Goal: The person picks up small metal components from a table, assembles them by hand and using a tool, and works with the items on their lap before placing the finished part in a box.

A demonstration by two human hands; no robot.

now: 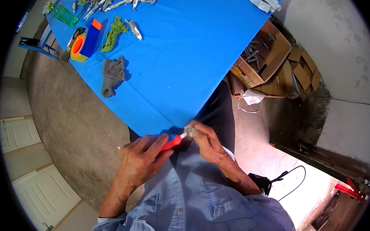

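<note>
Close to my body, at the near corner of the blue-covered table (162,77), my two hands meet. My left hand (141,160) is closed around a red-and-blue handled tool (172,143), whose pale tip points right; its exact kind is unclear. That tip touches or nearly touches a small clear or silvery piece (189,131), pinched in the fingers of my right hand (210,145). Farther up the table lie a crumpled grey cloth (112,76), a green cloth (113,34) and a single small silvery part (134,30).
Along the table's left edge are a yellow-orange tape roll (77,48) with a blue holder (90,39) and a green bottle (63,14). Several silvery parts (115,3) are heaped at the far side. Right of the table, an open cardboard box (274,53) holds more parts.
</note>
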